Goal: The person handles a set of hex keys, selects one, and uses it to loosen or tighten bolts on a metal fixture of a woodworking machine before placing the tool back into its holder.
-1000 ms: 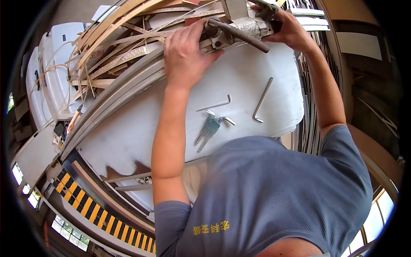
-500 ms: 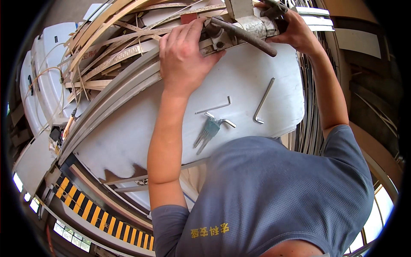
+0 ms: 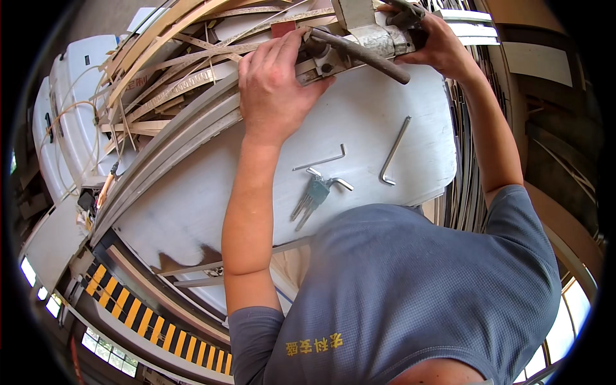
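Note:
At the far edge of a white table panel (image 3: 366, 128), a worn metal clamp-like assembly (image 3: 367, 42) sits on a long grey rail (image 3: 192, 125). A knurled rod handle (image 3: 380, 64) sticks out from it toward me. My left hand (image 3: 274, 86) is wrapped over the rail just left of the assembly, fingers on the far side and thumb near. My right hand (image 3: 441, 48) is closed round the assembly's dark right end; its fingertips are partly hidden. Nearer to me lie a small hex key (image 3: 326, 158), a longer hex key (image 3: 394, 153) and a teal hex key holder (image 3: 317, 190) with several keys.
Thin wooden strips (image 3: 170, 83) are heaped beyond the rail at the left. White cabinets (image 3: 86, 96) with loose cables stand farther left. Dark stacked strips (image 3: 468, 154) run along the panel's right side. A yellow-and-black striped beam (image 3: 154, 327) lies at the lower left.

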The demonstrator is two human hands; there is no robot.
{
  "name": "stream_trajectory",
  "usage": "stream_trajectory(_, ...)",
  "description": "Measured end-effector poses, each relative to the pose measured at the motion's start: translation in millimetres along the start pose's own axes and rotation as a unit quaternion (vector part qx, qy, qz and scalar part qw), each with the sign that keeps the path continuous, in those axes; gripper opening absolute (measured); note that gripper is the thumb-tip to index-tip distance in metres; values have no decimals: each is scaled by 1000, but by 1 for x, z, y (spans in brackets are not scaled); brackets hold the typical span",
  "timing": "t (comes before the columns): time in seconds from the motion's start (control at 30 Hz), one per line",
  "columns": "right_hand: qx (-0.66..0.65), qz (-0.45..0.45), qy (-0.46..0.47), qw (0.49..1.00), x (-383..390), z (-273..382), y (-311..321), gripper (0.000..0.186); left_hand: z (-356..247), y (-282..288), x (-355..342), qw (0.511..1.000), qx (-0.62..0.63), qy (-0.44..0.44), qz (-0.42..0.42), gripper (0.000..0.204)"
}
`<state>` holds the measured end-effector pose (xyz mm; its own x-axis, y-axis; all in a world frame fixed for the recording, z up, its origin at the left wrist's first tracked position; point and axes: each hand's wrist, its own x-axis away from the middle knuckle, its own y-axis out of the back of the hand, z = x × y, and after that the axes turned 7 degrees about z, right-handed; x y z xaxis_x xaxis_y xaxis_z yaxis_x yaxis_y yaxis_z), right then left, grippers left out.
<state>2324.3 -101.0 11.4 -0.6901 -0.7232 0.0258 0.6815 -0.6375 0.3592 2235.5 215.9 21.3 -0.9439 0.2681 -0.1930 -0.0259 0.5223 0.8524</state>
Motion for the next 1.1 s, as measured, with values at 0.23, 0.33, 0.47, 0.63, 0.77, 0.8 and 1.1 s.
stream_trajectory(0.23, 166, -21, 1, 986, -2, 12, -7, 82, 0, -1, -1, 1000, 7, 5, 4, 73)
stream_trajectory(0.33, 150, -31, -4, 988, -1, 12, -8, 84, 0, 0, -1, 1000, 11, 2, 9, 73)
stream_trajectory(0.47, 138, -31, -20, 990, 2, 10, -8, 84, 2, -2, 0, 1000, 4, 0, 7, 74)
stream_trajectory(0.63, 131, -30, 31, 990, -2, 7, -5, 84, 0, -1, 1, 1000, -4, 3, 4, 76)
stream_trajectory(0.77, 34, 2, 69, 997, -2, -5, 3, 68, 0, -1, 0, 1000, -3, 4, 1, 76)
stream_trajectory(0.8, 37, 3, 84, 996, -2, -6, 4, 69, 0, -1, 1, 1000, -2, 5, 0, 76)
stream_trajectory(1.1, 160, -8, 11, 987, 1, 0, 0, 86, 2, -2, 1, 1000, 5, 2, 11, 75)
